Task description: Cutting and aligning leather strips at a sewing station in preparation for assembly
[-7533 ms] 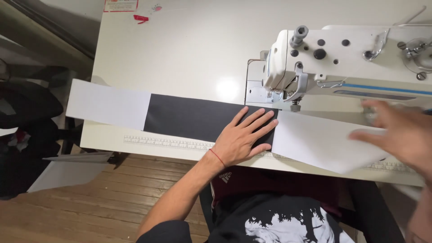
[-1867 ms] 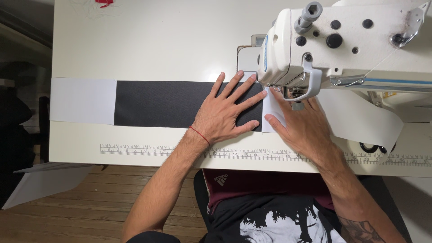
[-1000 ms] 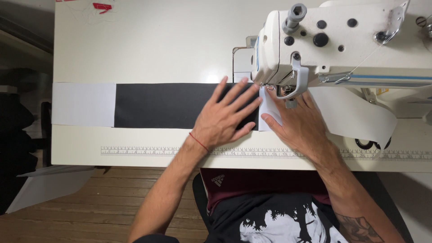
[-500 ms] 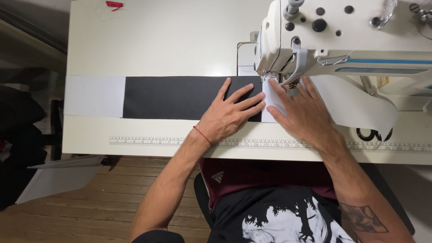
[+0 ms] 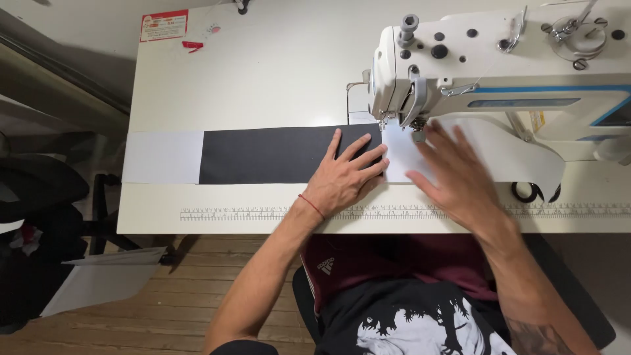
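A long fabric strip lies across the white table (image 5: pixel 263 72), with a black middle section (image 5: pixel 263 154) and a white end (image 5: pixel 161 156) hanging past the left edge. My left hand (image 5: pixel 345 174) presses flat on the black section's right end, fingers spread. My right hand (image 5: pixel 453 174) lies flat, slightly blurred, on the white fabric piece (image 5: pixel 506 154) that runs under the sewing machine (image 5: pixel 499 59). Both hands sit just in front of the presser foot (image 5: pixel 415 125), where black and white fabric meet.
A printed ruler strip (image 5: pixel 250 212) runs along the table's front edge. A red and white sticker (image 5: pixel 163 25) is at the back left. Black scissor handles (image 5: pixel 534 192) peek from under the white fabric. A dark chair (image 5: pixel 39 190) stands on the wooden floor at left.
My right hand has shifted slightly right over the white fabric and is blurred. My left hand stays flat on the black section. The view has moved so more of the table's left shows.
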